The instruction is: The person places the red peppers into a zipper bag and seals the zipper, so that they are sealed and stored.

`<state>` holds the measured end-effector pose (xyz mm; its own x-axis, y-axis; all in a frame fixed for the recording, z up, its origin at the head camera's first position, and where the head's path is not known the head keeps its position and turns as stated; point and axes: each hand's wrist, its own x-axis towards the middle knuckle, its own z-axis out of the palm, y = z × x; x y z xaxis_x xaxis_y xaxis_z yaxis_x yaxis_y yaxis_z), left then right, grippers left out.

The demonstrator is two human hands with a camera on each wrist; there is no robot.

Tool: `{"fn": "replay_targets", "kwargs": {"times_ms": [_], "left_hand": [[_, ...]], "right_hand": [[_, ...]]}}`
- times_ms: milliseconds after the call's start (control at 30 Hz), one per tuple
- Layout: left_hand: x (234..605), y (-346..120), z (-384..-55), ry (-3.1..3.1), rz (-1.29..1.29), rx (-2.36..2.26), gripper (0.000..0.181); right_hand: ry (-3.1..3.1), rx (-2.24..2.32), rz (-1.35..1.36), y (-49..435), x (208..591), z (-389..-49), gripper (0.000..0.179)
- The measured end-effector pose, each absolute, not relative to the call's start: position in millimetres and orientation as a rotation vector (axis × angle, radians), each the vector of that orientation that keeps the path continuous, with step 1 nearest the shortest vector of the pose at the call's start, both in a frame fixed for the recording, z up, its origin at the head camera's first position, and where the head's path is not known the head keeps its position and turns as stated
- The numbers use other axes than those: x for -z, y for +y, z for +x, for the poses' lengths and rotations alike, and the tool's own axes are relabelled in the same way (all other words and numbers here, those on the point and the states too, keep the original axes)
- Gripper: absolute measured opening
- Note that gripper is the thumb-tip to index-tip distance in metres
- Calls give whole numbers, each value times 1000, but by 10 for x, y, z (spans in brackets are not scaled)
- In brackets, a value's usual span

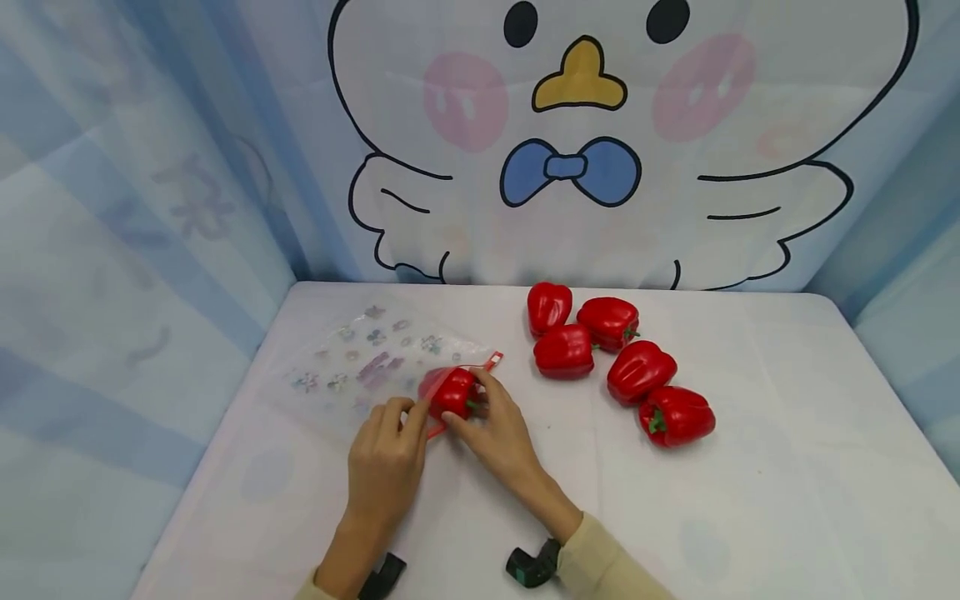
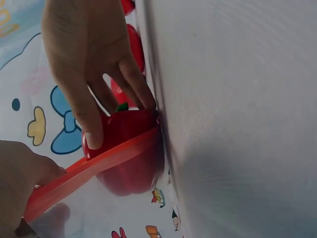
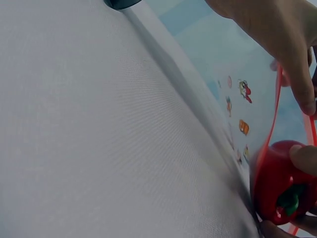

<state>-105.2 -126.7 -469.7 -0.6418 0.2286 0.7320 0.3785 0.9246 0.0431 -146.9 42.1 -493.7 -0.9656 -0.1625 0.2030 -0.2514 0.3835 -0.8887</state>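
Observation:
A clear printed plastic bag (image 1: pixel 378 346) with a red strip (image 2: pixel 99 163) along its mouth lies flat on the left of the table. My left hand (image 1: pixel 386 454) pinches that red strip at the near side of the opening. In my right hand (image 1: pixel 501 429) a red bell pepper (image 1: pixel 456 392) is held between thumb and fingers, its green stem toward the right palm. The left wrist view shows the far half of this bell pepper (image 2: pixel 130 126) behind the strip, inside the bag, with the stem end outside. From the right wrist, the stem (image 3: pixel 291 198) shows plainly.
Several more red bell peppers (image 1: pixel 564 352) lie in a loose group right of the bag, from the table's back edge toward the middle. A white cloth covers the table (image 1: pixel 787 500). Behind it hangs a curtain (image 1: pixel 570 242) with a cartoon bird. Black devices (image 1: pixel 534 565) sit at both wrists.

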Motion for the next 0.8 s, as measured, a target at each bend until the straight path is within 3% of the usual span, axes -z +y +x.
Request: {"fn": "replay_targets", "kwargs": {"times_ms": [800], "left_hand": [[4722,-1249,-1029,-2294,-391,404,24]], "right_hand": [[-2523,-1697,305,153,4958,-1635,75]]}}
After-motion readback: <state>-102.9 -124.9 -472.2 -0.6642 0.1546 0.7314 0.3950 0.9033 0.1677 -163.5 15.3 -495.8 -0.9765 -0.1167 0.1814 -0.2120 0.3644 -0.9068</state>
